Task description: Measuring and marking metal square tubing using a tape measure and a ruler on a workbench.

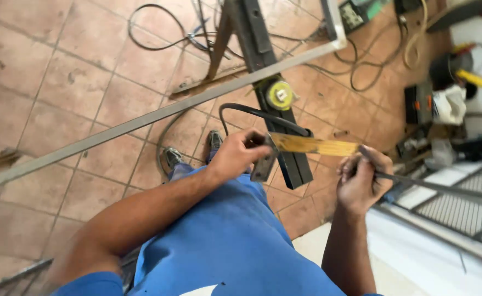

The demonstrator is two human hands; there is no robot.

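A tiled floor [60, 82] fills the view, crossed by a long metal bar [142, 121] running from eight o'clock up to one o'clock. A dark steel beam [285, 137] stands at twelve o'clock, with a yellow tape measure [280, 95] resting on it. At centre, the left hand [236, 155] has its fingers closed on a metal square [264, 164], whose yellow ruler blade [315, 145] points toward three o'clock. The right hand [361, 178] has its fingers gripping a thin grey rod [444, 189] just beside the blade's tip.
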